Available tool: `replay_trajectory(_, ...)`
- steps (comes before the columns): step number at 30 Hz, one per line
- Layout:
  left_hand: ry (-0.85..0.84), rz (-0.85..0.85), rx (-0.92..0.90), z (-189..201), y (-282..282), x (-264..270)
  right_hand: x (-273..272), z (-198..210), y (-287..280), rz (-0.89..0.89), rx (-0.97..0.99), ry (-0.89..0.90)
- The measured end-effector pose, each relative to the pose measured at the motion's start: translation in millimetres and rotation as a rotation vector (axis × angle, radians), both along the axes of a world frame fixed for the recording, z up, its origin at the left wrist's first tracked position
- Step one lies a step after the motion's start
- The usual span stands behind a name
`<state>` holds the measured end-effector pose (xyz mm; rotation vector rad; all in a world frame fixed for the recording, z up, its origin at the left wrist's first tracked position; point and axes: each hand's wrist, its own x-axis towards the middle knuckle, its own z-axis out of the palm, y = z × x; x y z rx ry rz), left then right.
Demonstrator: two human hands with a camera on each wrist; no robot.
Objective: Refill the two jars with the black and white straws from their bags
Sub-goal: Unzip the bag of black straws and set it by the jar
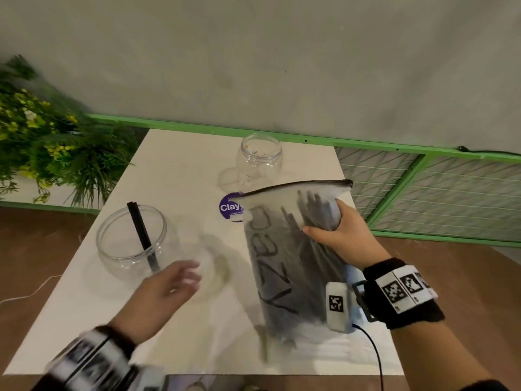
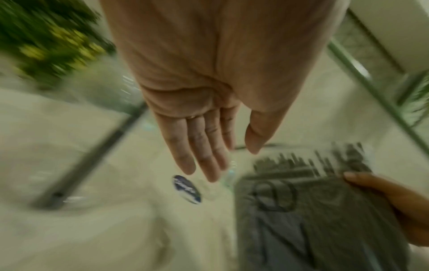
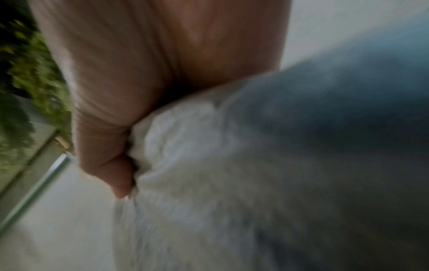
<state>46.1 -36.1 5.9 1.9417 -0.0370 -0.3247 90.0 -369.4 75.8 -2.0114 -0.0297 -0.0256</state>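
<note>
Right hand grips the bag of black straws, upright at counter right.
Zip strip along bag top; black marker writing down its front, not legible. Left hand blurred, fingers straight, holding nothing, just near of the near-left jar with black straws in it. Far jar behind the bag. Purple round sticker reads "Clay", partly hidden by bag.

My right grip holds the bag of black straws upright on the surface; my left grip hovers, fingers loose, beside the near jar
</note>
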Motion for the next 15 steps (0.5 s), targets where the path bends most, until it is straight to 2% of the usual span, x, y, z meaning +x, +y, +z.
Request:
replay_trajectory(3, 0.134, -0.031, -0.170, 2, -20, 30, -17, 28, 30, 0.114, 0.079, 0.000)
replay_trajectory(7, 0.094, -0.005, -0.305, 6, -26, 38, -37, 44, 65, 0.169, 0.128, -0.039)
replay_trajectory(9, 0.046, 0.041, -0.357, 9, -18, 34, -42, 39, 79, 0.109, 0.158, -0.111)
replay_trajectory(12, -0.066, 0.062, -0.337, 15, 3, 27, -47, 18, 93, -0.094, 0.216, -0.234)
replay_trajectory(15, -0.137, 0.053, -0.291, 18, 30, 23, -49, -10, 102, -0.197, 0.240, -0.241)
